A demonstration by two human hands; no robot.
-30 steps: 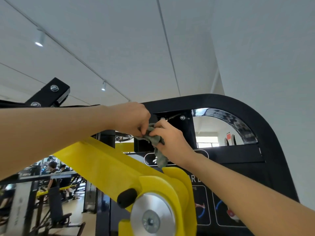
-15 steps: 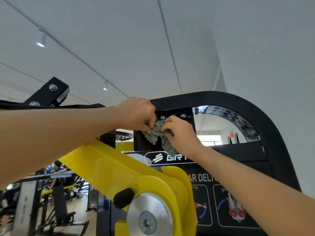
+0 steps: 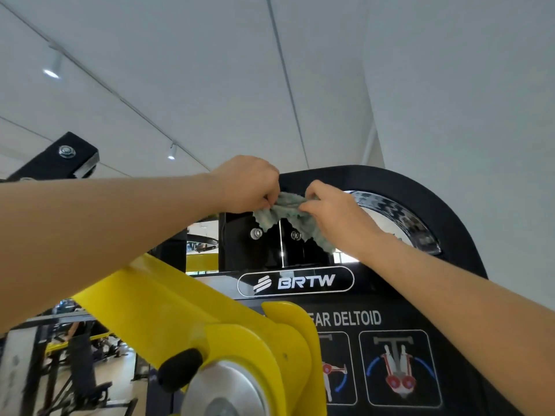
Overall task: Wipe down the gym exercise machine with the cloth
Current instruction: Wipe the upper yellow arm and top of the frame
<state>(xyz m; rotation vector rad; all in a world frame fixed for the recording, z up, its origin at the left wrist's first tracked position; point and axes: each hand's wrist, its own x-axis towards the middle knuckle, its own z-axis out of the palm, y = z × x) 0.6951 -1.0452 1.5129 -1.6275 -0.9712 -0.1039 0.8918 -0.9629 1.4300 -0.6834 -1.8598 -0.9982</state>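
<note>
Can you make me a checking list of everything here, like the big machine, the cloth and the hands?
Surface: black machine frame with BRTW badge; yellow arm in front.
Job's things: green-grey cloth, bunched, held before a bolted black plate.
Clutter: nothing seen.
Hands: left hand pinches the cloth's left end; right hand pinches its right end.
Cables: thin bright vertical line below the cloth, perhaps a cable.
Surroundings: white ceiling, track lights; other gym machines lower left.

Place was commercial gym. Black machine [image 3: 435, 211] at centre right bore BRTW logo [image 3: 295, 281] and "DELTOID" muscle diagrams [image 3: 399, 367]; yellow lever arm [image 3: 156, 307] at lower centre. More racks and benches [image 3: 81, 367] stood at lower left. At upper left, white ceiling [image 3: 210, 85] carried track spotlights [image 3: 51, 70].
</note>
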